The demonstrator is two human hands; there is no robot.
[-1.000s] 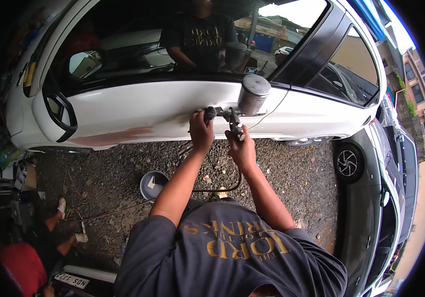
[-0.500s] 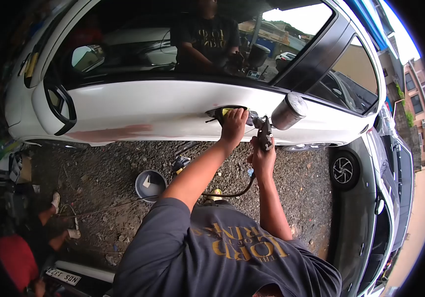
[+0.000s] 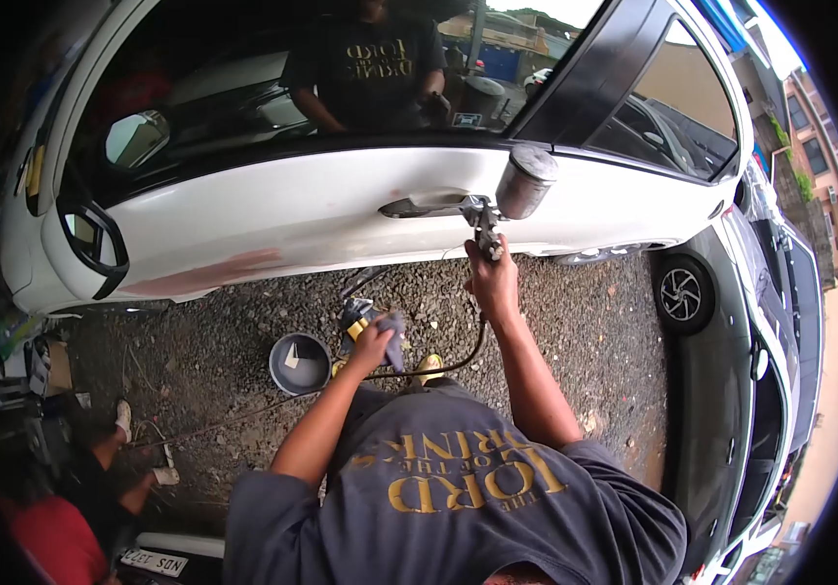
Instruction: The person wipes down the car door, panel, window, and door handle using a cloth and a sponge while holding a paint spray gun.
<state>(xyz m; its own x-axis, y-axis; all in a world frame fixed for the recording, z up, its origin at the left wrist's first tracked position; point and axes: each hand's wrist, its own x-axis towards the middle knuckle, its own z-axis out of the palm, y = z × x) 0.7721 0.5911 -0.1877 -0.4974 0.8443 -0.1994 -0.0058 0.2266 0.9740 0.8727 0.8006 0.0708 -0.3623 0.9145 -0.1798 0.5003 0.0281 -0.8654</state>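
Note:
My right hand (image 3: 494, 283) grips a spray gun (image 3: 486, 232) by its handle, close to the rear end of the door handle (image 3: 428, 206). A metal cup (image 3: 527, 182) sits on the gun, and a hose (image 3: 478, 346) hangs below. My left hand (image 3: 372, 345) is low, over the gravel, closed on a grey cloth (image 3: 392, 340). The white car door (image 3: 282, 205) has a reddish-brown patch (image 3: 206, 274) near its lower edge and a greyish area around the handle.
A grey bucket (image 3: 300, 364) stands on the gravel (image 3: 575, 331), with a black and yellow object (image 3: 354, 320) beside it. A person in red (image 3: 56, 541) is at the lower left. A grey car (image 3: 721, 361) stands to the right, and a side mirror (image 3: 93, 250) juts out left.
My left hand has moved from the door handle down towards my body, with the cloth. The spray gun in my right hand first went right, then came back left and up.

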